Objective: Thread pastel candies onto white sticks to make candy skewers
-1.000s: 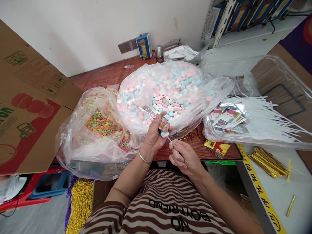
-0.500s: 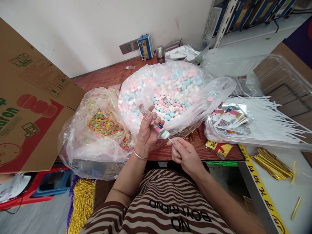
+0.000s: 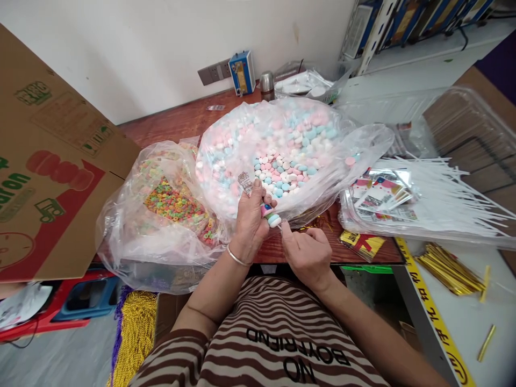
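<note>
Head-high view, forward and down

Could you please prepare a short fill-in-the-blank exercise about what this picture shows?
1. The bare left hand holds a small stack of multicoloured candies whose end piece, nearest the bare right hand, is ____.
2. The clear plastic bag of small multicoloured rings lies to the ____ of the larger clear plastic bag of pink, white and blue candies.
3. The brown-and-beige striped shirt bears the words NO ____.

Missing words: white; left; BOYFRIEND.
</note>
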`<state>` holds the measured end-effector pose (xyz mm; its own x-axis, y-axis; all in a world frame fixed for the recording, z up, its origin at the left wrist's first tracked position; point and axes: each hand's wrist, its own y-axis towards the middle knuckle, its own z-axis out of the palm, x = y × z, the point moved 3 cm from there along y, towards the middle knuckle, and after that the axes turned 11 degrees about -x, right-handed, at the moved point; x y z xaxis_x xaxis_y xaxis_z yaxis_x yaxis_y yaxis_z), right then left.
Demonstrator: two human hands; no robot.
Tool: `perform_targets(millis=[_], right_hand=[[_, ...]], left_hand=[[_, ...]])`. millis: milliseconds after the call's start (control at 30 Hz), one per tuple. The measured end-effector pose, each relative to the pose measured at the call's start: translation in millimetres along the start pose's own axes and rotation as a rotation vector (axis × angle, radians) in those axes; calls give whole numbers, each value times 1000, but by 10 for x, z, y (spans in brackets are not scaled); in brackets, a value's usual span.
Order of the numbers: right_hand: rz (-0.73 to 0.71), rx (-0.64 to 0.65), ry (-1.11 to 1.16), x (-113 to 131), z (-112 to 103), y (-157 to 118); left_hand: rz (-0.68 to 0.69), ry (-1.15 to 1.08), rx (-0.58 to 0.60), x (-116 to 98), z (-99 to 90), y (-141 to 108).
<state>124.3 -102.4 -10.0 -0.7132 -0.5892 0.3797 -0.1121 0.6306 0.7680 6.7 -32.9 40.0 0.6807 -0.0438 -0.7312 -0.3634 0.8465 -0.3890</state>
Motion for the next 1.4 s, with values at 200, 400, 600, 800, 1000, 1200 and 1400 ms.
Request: perform_targets(millis=[200,400,600,800,1000,1200,1400], right_hand=[[835,224,849,27,118,8],[1128,319,1274,93,161,-12],[572,18,446,-25,35,66],[619,-13,487,-20,-45,139],[480,-38,292,69,-62,148],[425,-48,207,116,-65,127],[503,-32,294,154,-84,154]], left_hand=[[-18,-46,51,52,1,-24],[-93,-21,222,89,-20,-14],[-42,51,210,156,-94,-136],[500,438,222,87,-357,-153],[1043,806,193,-65,-423,-176],[1017,870,220,-76,-442,-107],[1085,888,190,-96,-404,-139]])
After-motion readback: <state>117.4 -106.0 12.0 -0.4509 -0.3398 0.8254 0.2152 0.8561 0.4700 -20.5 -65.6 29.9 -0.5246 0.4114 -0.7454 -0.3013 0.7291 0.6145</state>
